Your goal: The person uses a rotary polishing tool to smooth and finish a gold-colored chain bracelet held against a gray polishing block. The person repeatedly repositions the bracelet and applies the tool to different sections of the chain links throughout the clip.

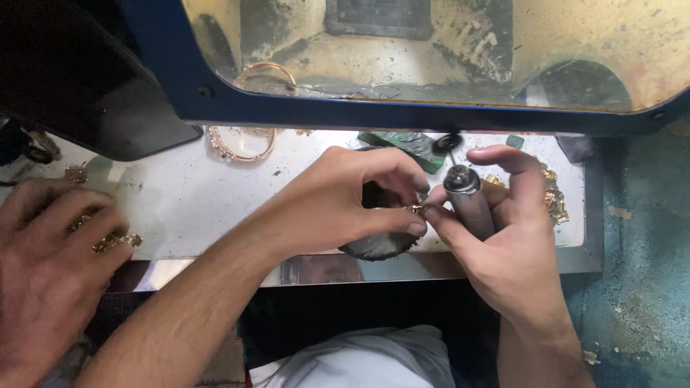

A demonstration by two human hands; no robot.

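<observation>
Bench work at the desk (215, 208). The left hand (345, 205) is pinching a small gold piece (417, 209) between thumb and fingertips, steadying it just above a dark round pad (377, 246). The right hand (503, 237) is wrapping around a grey rotary tool (468, 201), bringing its tip beside the piece. Left of the pad, another person's hand (50, 251) is handling gold jewellery (115, 241); a bangle (241, 144) is lying beyond.
</observation>
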